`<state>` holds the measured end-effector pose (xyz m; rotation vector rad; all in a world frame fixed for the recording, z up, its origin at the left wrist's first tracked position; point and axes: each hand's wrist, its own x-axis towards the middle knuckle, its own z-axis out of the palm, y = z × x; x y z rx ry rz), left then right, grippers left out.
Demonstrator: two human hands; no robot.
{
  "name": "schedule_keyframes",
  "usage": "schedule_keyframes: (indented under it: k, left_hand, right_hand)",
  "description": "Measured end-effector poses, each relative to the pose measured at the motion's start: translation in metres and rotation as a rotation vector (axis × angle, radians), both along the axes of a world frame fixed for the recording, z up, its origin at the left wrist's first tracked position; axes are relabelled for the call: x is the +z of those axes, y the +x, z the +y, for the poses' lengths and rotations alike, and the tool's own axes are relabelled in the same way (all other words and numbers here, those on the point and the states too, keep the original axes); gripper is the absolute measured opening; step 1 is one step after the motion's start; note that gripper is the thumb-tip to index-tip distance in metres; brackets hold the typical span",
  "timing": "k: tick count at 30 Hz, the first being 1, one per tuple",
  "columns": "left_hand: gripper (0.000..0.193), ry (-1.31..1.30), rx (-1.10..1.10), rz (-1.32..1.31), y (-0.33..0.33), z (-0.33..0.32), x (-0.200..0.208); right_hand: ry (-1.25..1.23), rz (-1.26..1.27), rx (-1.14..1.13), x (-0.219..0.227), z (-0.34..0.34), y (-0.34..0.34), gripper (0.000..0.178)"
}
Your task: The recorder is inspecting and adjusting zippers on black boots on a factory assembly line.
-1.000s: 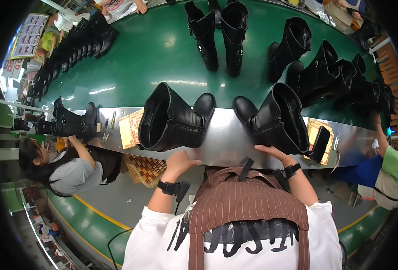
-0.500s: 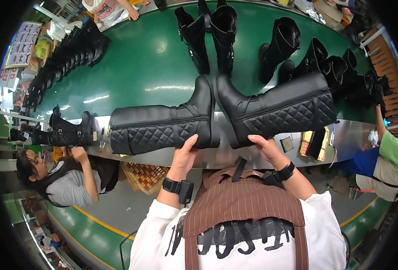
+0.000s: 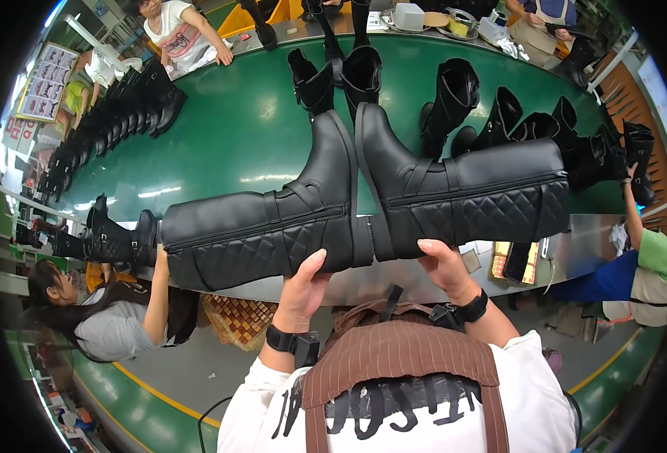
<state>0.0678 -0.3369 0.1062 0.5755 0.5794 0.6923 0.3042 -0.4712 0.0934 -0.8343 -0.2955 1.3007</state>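
I hold up a pair of tall black boots, sole towards sole, above the table's near edge. My left hand (image 3: 303, 291) grips the left boot (image 3: 262, 219) beneath its heel, the thumb along its lower side. My right hand (image 3: 445, 268) has the right boot (image 3: 469, 185) by its heel end in the same way. Each boot lies on its side with the shaft pointing outward and the toe pointing away from me. A long zip and a quilted panel face me on both. The soles nearly touch, or touch, at the heels. My fingers are mostly hidden behind the boots.
On the green table (image 3: 250, 113) a row of black boots (image 3: 133, 102) stands far left, and more black boots (image 3: 454, 94) stand at the right. A metal strip (image 3: 582, 245) edges the near side, with a yellow tray (image 3: 503, 260) on it. Co-workers sit left, right and across.
The two boots have come closer together at the soles and look larger, nearer to me. The far side of the table shows more now. Both hands keep their hold.
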Motion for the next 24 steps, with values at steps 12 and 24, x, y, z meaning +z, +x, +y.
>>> schedule_keyframes:
  k: [12, 24]
  left_hand:
    - [0.048, -0.081, -0.129, -0.093, -0.002, -0.011, 0.014]
    - [0.052, 0.121, -0.019, 0.063, -0.005, -0.012, 0.012]
  right_hand:
    - [0.052, 0.046, 0.069, 0.003, -0.018, -0.002, 0.04]
    - [0.001, -0.132, -0.081, 0.029, -0.017, -0.011, 0.027]
